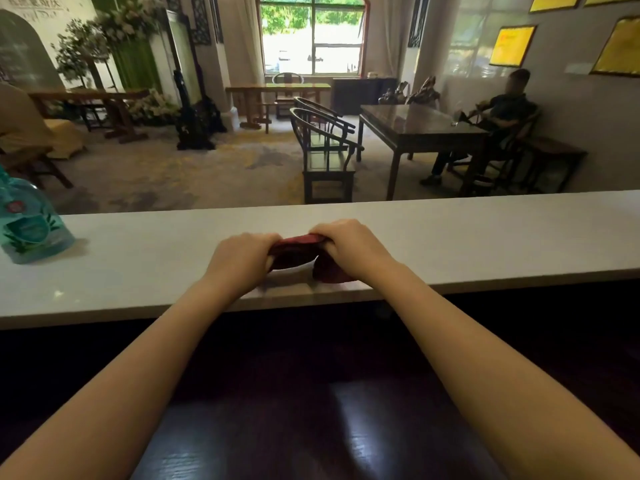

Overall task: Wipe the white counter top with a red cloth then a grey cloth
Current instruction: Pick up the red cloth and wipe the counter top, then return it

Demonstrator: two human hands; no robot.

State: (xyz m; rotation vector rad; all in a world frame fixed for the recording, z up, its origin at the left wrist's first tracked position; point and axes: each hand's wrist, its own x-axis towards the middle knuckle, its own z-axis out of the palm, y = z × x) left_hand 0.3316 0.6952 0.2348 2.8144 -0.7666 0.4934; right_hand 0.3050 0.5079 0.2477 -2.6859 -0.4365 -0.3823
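Note:
The white counter top (485, 237) runs across the head view from left to right. Both my hands hold a dark red cloth (294, 252) bunched over the middle of the counter, near its front edge. My left hand (242, 259) grips the cloth's left end and my right hand (349, 242) grips its right end, with a fold hanging down under the right hand onto the counter. No grey cloth is in view.
A teal plastic bottle (26, 223) stands on the counter at the far left. A dark wooden surface (311, 427) lies below the counter's front edge. Beyond the counter are chairs (325, 157), a dark table (415, 129) and a seated person (498, 126).

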